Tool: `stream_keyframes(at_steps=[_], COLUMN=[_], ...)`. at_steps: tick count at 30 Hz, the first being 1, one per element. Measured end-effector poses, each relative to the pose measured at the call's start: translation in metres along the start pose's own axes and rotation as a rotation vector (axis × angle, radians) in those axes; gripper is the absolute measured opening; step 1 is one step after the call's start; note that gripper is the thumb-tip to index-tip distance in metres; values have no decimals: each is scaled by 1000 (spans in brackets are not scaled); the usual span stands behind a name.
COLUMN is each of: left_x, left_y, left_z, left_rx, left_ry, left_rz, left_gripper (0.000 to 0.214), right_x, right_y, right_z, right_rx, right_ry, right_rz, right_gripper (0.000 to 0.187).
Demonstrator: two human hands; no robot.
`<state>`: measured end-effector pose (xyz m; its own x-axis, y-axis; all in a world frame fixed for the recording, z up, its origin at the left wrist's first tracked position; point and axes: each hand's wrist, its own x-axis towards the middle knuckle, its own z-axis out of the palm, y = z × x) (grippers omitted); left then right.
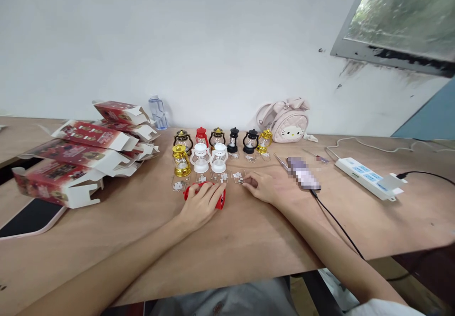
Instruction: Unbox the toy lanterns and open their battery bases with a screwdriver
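Note:
My left hand point(201, 206) is wrapped over a small red lantern point(221, 199) lying on its side, its middle hidden under the fingers. My right hand point(261, 187) rests on the table with curled fingers. Its thumb and fingertips come together beside a wire handle with small metal parts point(237, 177); what they pinch, if anything, is too small to make out. Just beyond my hands stand two white lanterns point(201, 158) and a gold lantern point(181, 162). Similar wire pieces point(178, 184) lie in front of them.
Behind stands a row of black, bronze, red and gold lanterns point(250, 141). Flattened red boxes point(88, 157) are piled left, near a dark phone point(30, 218). A water bottle point(158, 113), pink bag point(289, 124), screwdriver point(282, 163), cabled phone point(304, 173) and power strip point(366, 178) are also there.

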<state>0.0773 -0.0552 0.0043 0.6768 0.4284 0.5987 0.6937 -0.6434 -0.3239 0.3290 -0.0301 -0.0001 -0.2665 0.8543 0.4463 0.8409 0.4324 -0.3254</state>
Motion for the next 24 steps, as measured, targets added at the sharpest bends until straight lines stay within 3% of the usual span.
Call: stream_keyframes(at_steps=[7,15,20,22,24], left_x=[-1,1,0,1,3], left_y=[0,0,0,0,0], left_z=[0,-1,-2,-5,-9], left_rx=[7,11,5,1,-1], left_ry=[-34,41,134,195,246], left_rz=[2,17,94,211,365], left_gripper=[37,36,34,34,33], right_x=[5,2,-3,-6,-8], right_y=[0,0,-10,-18,-29], right_z=[3,2,1,3,7], right_rx=[-85,-60,148,336,600], right_ry=[-60,-1,134,75,-83], right_rz=[19,-48,-65,-22,25], right_gripper=[9,13,22,30,37])
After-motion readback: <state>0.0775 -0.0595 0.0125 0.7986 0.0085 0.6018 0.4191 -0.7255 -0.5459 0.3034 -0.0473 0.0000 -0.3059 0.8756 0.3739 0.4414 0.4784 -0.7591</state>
